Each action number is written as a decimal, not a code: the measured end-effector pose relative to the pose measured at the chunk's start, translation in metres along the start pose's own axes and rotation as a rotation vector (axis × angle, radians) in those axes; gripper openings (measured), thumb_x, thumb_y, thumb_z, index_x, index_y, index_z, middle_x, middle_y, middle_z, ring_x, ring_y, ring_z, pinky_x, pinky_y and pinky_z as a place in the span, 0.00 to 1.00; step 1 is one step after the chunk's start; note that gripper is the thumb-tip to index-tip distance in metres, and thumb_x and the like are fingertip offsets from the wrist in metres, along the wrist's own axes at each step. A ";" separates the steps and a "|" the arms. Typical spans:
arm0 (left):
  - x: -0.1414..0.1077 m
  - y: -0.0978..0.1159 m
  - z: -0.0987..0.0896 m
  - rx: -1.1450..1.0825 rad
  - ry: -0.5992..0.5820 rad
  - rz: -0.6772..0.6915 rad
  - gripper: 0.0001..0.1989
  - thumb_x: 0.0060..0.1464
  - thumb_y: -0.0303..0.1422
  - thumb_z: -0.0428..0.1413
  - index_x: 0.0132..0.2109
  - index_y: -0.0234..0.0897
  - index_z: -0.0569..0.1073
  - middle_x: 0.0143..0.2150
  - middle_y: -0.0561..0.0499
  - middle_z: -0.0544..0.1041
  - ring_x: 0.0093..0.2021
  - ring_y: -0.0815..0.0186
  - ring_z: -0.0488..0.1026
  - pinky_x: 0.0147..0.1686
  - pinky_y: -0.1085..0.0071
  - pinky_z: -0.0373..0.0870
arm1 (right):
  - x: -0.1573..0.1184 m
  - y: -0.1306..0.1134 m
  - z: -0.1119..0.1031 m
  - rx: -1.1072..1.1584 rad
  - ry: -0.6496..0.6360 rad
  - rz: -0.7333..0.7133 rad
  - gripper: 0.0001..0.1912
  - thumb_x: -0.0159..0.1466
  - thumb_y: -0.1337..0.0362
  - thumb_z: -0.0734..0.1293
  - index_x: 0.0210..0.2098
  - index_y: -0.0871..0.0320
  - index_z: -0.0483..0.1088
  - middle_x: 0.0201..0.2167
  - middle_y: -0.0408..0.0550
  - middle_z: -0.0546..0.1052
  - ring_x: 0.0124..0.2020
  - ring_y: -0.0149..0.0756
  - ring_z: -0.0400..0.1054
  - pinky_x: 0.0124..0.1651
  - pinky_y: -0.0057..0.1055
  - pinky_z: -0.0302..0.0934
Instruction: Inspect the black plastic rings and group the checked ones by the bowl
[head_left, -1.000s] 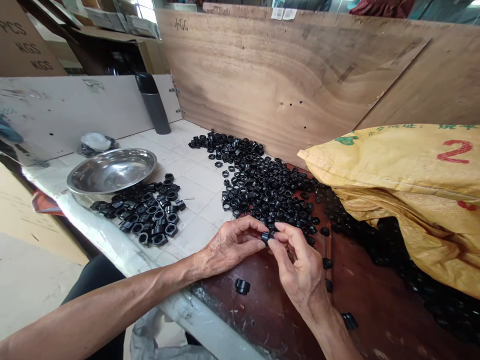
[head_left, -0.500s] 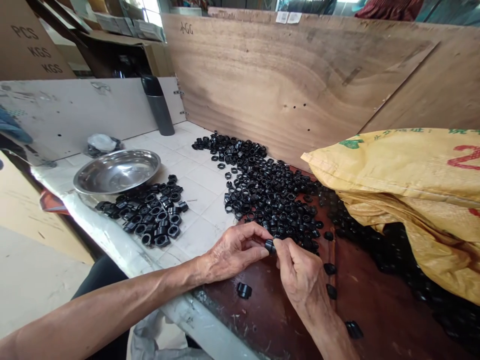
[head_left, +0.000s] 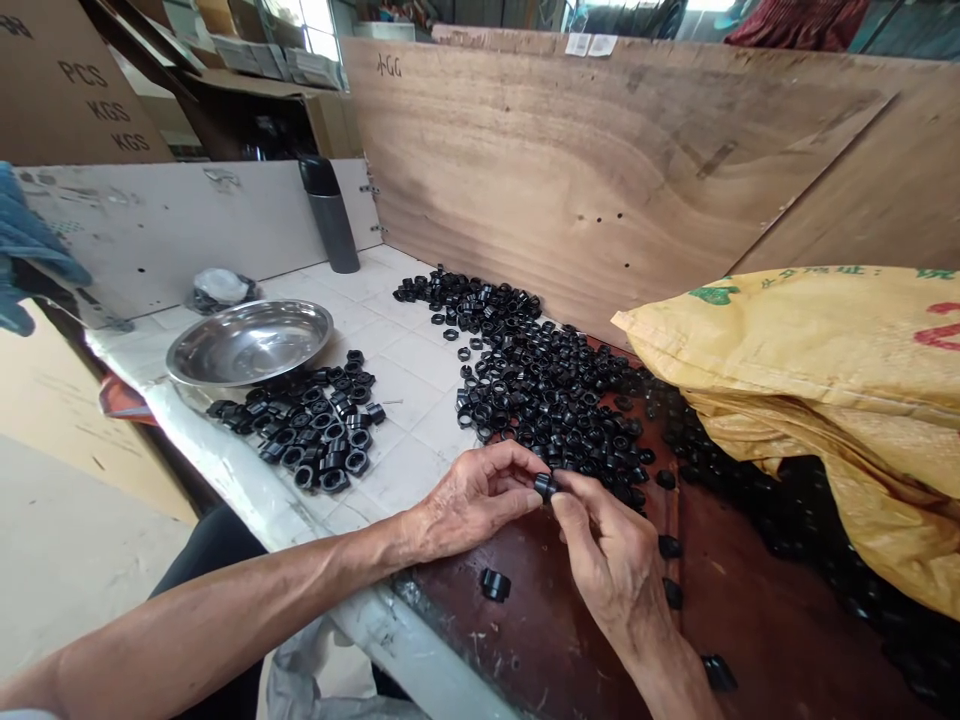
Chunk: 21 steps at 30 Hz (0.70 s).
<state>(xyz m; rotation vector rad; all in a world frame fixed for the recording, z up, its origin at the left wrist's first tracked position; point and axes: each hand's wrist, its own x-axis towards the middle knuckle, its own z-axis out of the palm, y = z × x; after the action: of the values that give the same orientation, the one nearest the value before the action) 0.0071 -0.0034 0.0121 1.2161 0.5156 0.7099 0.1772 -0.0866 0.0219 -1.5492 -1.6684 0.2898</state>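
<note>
Between both hands is a small black ribbed plastic nut (head_left: 545, 487), raised over the near side of the large pile. My left hand (head_left: 480, 500) pinches it from the left with thumb and forefinger. From the other side my right hand (head_left: 607, 545) grips it, thumb and fingertips closed; part of the piece is hidden by those fingers. One loose black fitting (head_left: 495, 585) lies on the dark red surface below my hands. Behind them spreads a big heap of black rings and nuts (head_left: 540, 390). A smaller group of black fittings (head_left: 322, 425) sits to the left on the white tiles.
A steel bowl (head_left: 251, 345) stands at the left behind the smaller group, with a dark thermos (head_left: 330, 215) farther back. At right a yellow sack (head_left: 795, 350) lies over more black parts. A wooden board (head_left: 600, 170) walls the back. Several single pieces dot the right side.
The view has shifted slightly, so the scene sits a little farther right. Both hands still hold the nut; my right fingers have changed their grip on it a little.
</note>
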 end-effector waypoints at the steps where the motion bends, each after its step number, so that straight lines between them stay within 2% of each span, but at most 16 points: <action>1: 0.000 -0.001 0.000 0.003 0.007 0.001 0.20 0.55 0.42 0.66 0.47 0.33 0.75 0.41 0.45 0.80 0.41 0.61 0.79 0.45 0.64 0.74 | 0.000 -0.001 0.000 0.011 -0.004 0.011 0.13 0.73 0.58 0.62 0.36 0.56 0.75 0.29 0.46 0.77 0.28 0.34 0.71 0.34 0.28 0.65; 4: 0.000 -0.001 -0.002 0.021 0.023 -0.004 0.20 0.55 0.42 0.66 0.47 0.33 0.74 0.41 0.45 0.81 0.41 0.61 0.79 0.45 0.63 0.75 | 0.000 -0.006 -0.003 0.004 -0.026 0.020 0.20 0.72 0.57 0.63 0.25 0.55 0.70 0.20 0.43 0.71 0.21 0.31 0.64 0.27 0.28 0.59; 5: 0.000 -0.001 -0.002 0.026 0.024 -0.007 0.19 0.55 0.42 0.66 0.47 0.33 0.74 0.41 0.45 0.81 0.41 0.61 0.79 0.44 0.64 0.75 | 0.000 -0.007 -0.003 0.005 -0.019 0.028 0.20 0.72 0.56 0.64 0.24 0.54 0.69 0.19 0.42 0.70 0.20 0.31 0.63 0.26 0.28 0.58; 8: 0.000 0.000 -0.002 0.021 0.022 -0.006 0.19 0.56 0.41 0.66 0.47 0.33 0.74 0.40 0.45 0.81 0.39 0.62 0.79 0.43 0.64 0.75 | 0.000 -0.008 -0.004 0.046 -0.012 0.042 0.13 0.69 0.55 0.66 0.32 0.55 0.73 0.23 0.42 0.74 0.23 0.32 0.67 0.27 0.27 0.61; 11: 0.000 0.001 -0.002 0.023 0.022 0.000 0.18 0.56 0.41 0.66 0.47 0.33 0.74 0.40 0.45 0.81 0.39 0.63 0.78 0.43 0.65 0.74 | 0.000 -0.007 -0.004 0.048 -0.035 0.044 0.15 0.69 0.55 0.67 0.27 0.54 0.71 0.20 0.41 0.72 0.21 0.31 0.65 0.26 0.27 0.61; 12: 0.000 0.001 -0.002 0.024 0.022 0.004 0.18 0.56 0.41 0.66 0.47 0.33 0.74 0.40 0.45 0.81 0.40 0.62 0.79 0.44 0.64 0.74 | 0.000 -0.006 -0.003 0.052 -0.021 0.042 0.14 0.69 0.56 0.68 0.28 0.54 0.72 0.22 0.42 0.73 0.23 0.32 0.67 0.28 0.27 0.62; 14: 0.000 0.002 -0.001 0.015 0.012 0.013 0.18 0.56 0.40 0.65 0.47 0.32 0.74 0.41 0.44 0.81 0.41 0.61 0.79 0.45 0.63 0.74 | 0.000 -0.004 -0.002 0.084 0.013 0.023 0.08 0.69 0.58 0.67 0.39 0.55 0.75 0.31 0.46 0.79 0.30 0.35 0.73 0.35 0.28 0.67; 15: 0.000 0.002 -0.001 0.009 0.006 0.016 0.18 0.57 0.40 0.65 0.47 0.32 0.74 0.41 0.44 0.81 0.42 0.60 0.79 0.46 0.62 0.74 | 0.000 -0.003 -0.001 0.097 0.014 0.021 0.09 0.70 0.58 0.67 0.44 0.55 0.75 0.34 0.47 0.80 0.33 0.36 0.74 0.37 0.28 0.68; 16: 0.000 0.002 -0.001 0.007 -0.002 0.018 0.17 0.57 0.40 0.65 0.47 0.32 0.74 0.41 0.43 0.81 0.42 0.60 0.79 0.46 0.62 0.74 | 0.000 -0.003 0.000 0.096 0.007 0.028 0.09 0.70 0.58 0.65 0.44 0.55 0.75 0.34 0.47 0.80 0.33 0.36 0.75 0.37 0.28 0.68; 19: 0.000 0.001 -0.001 0.030 -0.002 0.014 0.16 0.57 0.38 0.65 0.47 0.32 0.75 0.40 0.45 0.80 0.40 0.63 0.78 0.44 0.64 0.74 | 0.000 -0.003 0.001 0.023 -0.028 0.125 0.19 0.73 0.55 0.62 0.28 0.55 0.72 0.20 0.42 0.72 0.21 0.32 0.67 0.27 0.27 0.62; 21: 0.000 0.000 -0.001 0.026 0.008 0.015 0.16 0.57 0.38 0.65 0.47 0.32 0.75 0.40 0.46 0.79 0.39 0.65 0.78 0.43 0.66 0.73 | -0.001 -0.004 0.001 0.028 -0.034 0.162 0.19 0.74 0.53 0.61 0.31 0.55 0.72 0.20 0.42 0.72 0.21 0.32 0.67 0.27 0.27 0.62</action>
<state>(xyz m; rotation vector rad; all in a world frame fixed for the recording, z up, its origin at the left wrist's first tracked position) 0.0063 -0.0028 0.0121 1.2429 0.5239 0.7229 0.1741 -0.0878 0.0237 -1.6702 -1.5597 0.4243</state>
